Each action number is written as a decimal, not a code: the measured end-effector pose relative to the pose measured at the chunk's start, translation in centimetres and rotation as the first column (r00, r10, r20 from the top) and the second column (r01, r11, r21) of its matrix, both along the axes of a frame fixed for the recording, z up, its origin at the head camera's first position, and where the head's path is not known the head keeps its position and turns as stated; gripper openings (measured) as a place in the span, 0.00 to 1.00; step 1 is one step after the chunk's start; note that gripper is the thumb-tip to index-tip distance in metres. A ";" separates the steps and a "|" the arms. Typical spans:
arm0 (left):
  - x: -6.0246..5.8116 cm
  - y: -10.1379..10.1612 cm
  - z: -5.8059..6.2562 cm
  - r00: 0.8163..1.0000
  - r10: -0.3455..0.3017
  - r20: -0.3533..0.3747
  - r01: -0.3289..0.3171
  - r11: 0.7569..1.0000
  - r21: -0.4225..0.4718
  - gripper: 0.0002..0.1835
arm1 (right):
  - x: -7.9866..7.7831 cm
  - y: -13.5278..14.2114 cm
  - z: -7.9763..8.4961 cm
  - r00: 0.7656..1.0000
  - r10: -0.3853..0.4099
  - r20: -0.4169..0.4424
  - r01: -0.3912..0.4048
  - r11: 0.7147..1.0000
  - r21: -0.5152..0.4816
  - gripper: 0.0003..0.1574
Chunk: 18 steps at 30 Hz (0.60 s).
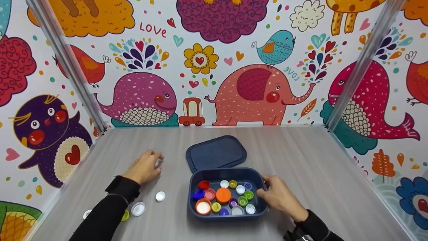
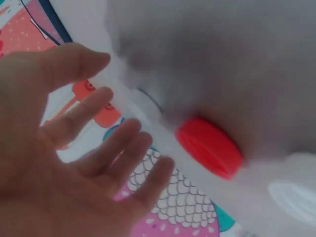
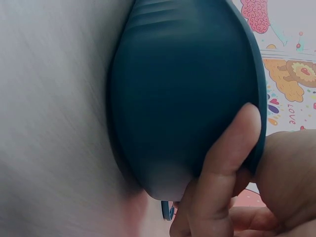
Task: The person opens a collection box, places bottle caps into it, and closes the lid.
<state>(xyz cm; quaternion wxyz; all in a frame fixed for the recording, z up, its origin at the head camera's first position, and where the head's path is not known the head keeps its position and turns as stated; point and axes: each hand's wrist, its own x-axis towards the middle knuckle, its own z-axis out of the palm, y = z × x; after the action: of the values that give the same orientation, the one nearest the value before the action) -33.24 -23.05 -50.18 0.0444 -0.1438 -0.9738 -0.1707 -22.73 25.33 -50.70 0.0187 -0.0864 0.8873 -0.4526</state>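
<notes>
My right hand (image 1: 279, 195) grips the right rim of a navy plastic box (image 1: 230, 218), thumb over the edge and fingers against the outer wall. Inside lie many bottle caps, among them a large orange cap (image 1: 223, 195) and a red cap (image 1: 204, 184). My left hand (image 1: 143, 167) hovers low over the table left of the box, fingers loosely bent and holding nothing. In the left wrist view its fingertips are near a white cap (image 2: 146, 106) and a separate red cap (image 2: 210, 148), which the hand hides in the head view.
The navy lid (image 1: 217, 154) lies behind the box. On the left of the table are a white cap (image 1: 160, 196), a clear-rimmed cap (image 1: 138, 209), and a yellow-green cap (image 1: 125, 216) partly behind the left sleeve. Printed panels (image 1: 197, 93) enclose the back and sides.
</notes>
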 end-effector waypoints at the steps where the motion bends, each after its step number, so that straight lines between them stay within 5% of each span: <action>1: -0.1 -0.1 0.0 1.000 0.001 0.008 -0.001 1.000 0.001 0.18 | 0.0 0.0 0.0 1.000 -0.005 -0.001 0.005 1.000 0.002 0.18; 18: -0.8 -0.3 -0.1 0.996 -0.010 0.085 0.009 1.000 0.019 0.09 | 0.0 0.0 -0.1 1.000 -0.006 -0.012 0.006 1.000 0.001 0.17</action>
<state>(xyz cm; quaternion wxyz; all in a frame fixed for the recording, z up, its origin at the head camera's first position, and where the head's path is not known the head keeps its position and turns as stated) -34.00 -23.38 -50.25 0.0037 -0.1406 -0.9725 -0.1858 -22.71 25.30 -50.79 0.0122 -0.0862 0.8878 -0.4519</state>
